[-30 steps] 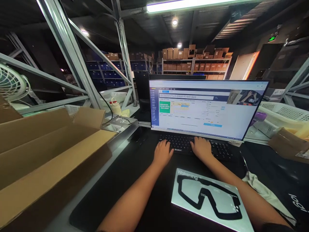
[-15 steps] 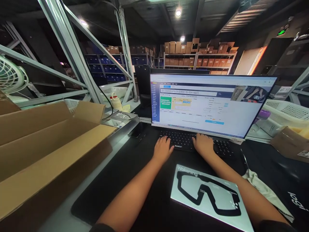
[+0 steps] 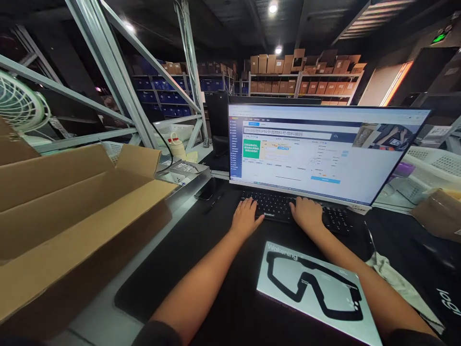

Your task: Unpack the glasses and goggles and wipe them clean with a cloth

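Note:
My left hand (image 3: 247,217) rests on the left end of a black keyboard (image 3: 275,207), its fingers stretched over the keys. Toward the keyboard's right side lies my right hand (image 3: 307,212), fingers spread on the keys and holding nothing. Just behind the keyboard stands a monitor (image 3: 288,166) with a lit page of Chinese text, a green block and a small camera picture. Between my forearms a flat white box (image 3: 288,283) lies on the black desk mat (image 3: 201,254); it is printed with "Wakening" and large black goggles. My right forearm passes over or beside its right edge.
An open cardboard box (image 3: 82,230) stands at the left. A phone (image 3: 206,190) and a pen (image 3: 214,203) lie left of the keyboard. A pale cloth (image 3: 392,281) and a dark mouse (image 3: 437,254) are at the right. Metal posts (image 3: 108,62) rise at the left, near a fan (image 3: 21,103).
The view has shifted slightly, so the scene sits a little further right. Both hands stay on the keyboard with nearly the same finger positions. The white box has not moved on the mat.

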Motion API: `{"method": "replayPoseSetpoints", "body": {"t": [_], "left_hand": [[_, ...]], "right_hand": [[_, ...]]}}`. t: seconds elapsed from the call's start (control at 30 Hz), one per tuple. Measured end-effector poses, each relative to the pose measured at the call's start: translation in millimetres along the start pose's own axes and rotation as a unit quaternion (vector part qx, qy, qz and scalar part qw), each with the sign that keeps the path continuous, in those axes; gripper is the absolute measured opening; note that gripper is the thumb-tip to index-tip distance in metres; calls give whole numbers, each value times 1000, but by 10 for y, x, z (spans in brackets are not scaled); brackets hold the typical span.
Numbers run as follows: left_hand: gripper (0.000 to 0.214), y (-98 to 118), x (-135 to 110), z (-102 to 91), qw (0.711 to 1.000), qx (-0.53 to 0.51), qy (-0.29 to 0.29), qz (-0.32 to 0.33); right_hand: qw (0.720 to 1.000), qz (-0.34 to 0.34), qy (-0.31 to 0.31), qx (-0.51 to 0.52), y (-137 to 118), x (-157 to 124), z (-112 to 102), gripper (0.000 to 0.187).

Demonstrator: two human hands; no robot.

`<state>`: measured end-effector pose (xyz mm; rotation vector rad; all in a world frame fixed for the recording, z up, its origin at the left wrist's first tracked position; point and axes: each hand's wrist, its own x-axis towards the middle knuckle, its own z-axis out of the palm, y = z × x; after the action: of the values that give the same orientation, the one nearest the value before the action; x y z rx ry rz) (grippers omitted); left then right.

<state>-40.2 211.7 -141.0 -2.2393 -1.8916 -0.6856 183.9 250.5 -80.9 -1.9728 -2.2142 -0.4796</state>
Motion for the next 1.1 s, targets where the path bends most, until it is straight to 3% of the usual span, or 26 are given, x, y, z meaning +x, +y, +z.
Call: {"method": "replayPoseSetpoints", "body": {"t": [0.17,0.3,0.43,0.57,0.63,0.7,0.87,0.97,1.1], "left_hand": [[64,-11,44,-6,1000,2,-4,5],[65,-22,240,-75,1000,4,11,14],[52,26,378,-165,1000,4,27,5],[35,132,218,-219,999,-6,33,21],[33,158,81,-226,999,-20,32,32],[32,151,-30,-231,998,-44,32,36],[25,94,-88,-306,989,-138,33,39],[23,129,-79,-402,978,-197,22,62],[21,239,-142,-528,964,-251,7,88]], "right_hand": [[1000,3,-6,10,1,-3,-25,38],[1000,2,-9,21,-4,-1,-37,38],[999,-2,-25,35,3,27,-69,39],[996,-9,-61,63,169,75,-117,38],[994,-3,-80,72,416,98,-127,35],[992,17,-102,73,819,109,-128,31],[978,137,-144,57,2215,-111,-112,25],[972,215,-85,29,2814,-480,19,43],[974,224,16,25,3101,-959,395,68]]}}
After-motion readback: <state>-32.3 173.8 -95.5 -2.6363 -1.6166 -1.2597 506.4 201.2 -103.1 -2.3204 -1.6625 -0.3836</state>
